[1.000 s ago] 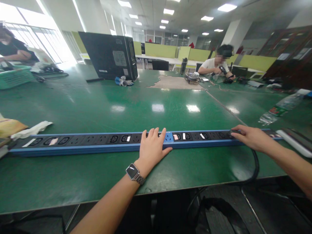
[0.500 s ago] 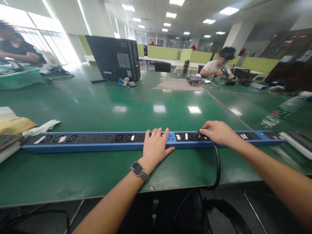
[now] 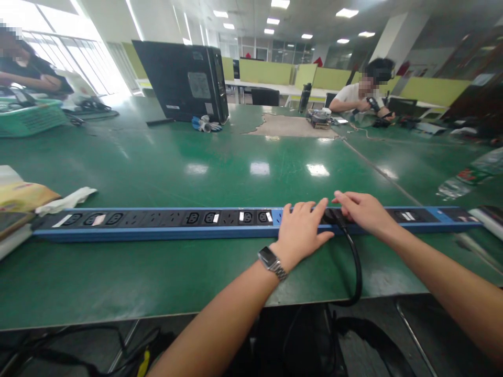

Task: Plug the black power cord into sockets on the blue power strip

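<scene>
A long blue-and-black power strip lies across the green table in front of me, its row of sockets facing up. My left hand, with a watch on the wrist, rests open on the strip right of the middle, fingers spread. Just right of it, a black plug sits at a socket, its seating partly hidden. From the plug a thick black cable curves down over the table's front edge. My right hand is beside the plug, its thumb and index finger apart and not visibly pinching it.
A black computer case stands farther back, with blue-and-grey gloves before it. To the left are a green basket and a yellow packet. A plastic bottle lies at right. Two people sit across the table.
My left hand has slid right along the power strip, close to the plug. The right hand's fingers have loosened from the plug. The view has shifted slightly.
</scene>
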The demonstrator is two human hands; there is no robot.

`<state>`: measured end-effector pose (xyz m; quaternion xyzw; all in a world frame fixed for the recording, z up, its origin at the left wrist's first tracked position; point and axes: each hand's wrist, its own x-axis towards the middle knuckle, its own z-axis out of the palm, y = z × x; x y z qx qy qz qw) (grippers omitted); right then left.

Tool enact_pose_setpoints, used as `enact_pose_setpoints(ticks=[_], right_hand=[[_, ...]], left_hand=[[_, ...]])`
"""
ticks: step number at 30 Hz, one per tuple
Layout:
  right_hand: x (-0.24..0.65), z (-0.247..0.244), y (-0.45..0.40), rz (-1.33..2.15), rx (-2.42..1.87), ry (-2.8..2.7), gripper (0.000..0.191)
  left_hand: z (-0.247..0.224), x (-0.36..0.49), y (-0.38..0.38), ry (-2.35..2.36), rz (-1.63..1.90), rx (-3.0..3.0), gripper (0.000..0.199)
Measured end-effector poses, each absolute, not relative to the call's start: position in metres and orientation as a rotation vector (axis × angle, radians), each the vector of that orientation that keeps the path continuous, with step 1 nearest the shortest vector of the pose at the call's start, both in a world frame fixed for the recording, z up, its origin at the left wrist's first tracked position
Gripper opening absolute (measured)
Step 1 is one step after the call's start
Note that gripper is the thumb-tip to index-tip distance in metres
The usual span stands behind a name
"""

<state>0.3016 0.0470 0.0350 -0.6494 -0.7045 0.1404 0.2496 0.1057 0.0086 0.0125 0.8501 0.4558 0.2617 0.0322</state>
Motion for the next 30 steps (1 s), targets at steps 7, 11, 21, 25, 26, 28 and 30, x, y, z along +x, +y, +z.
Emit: enact_pose_setpoints(ticks=[7, 11, 21, 25, 26, 28, 30], right_hand=[[0.316, 0.009, 0.06, 0.167, -1.785, -1.639, 0.053], [0.31, 0.01, 0.057, 0.189, -1.776, -1.607, 0.051], [0.312, 0.002, 0.057, 0.137, -1.763, -1.577, 0.047], [0.31, 0.002, 0.056, 0.129, -1.804, -1.568, 0.044], [0.31, 0.002, 0.056, 0.13, -1.817, -1.569, 0.044], [0.308, 0.003, 0.055, 0.111, -1.852, -1.567, 0.044], [0.307, 0.003, 0.055, 0.078, -1.886, -1.566, 0.044]], left_hand=[[0.061, 0.111, 0.035, 1.174, 1.778, 2.026, 0.032], [0.068, 0.039, 0.031, 1.202, 1.734, 2.067, 0.032], [0.011, 0.033, 0.004, 1.605, 0.854, 2.561, 0.032], [0.011, 0.036, 0.001, 1.562, 0.806, 2.608, 0.034], [0.01, 0.036, 0.002, 1.533, 0.827, 2.587, 0.034], [0.012, 0.035, 0.006, 1.432, 1.01, 2.471, 0.03], [0.02, 0.028, 0.011, 1.335, 1.385, 2.213, 0.027]])
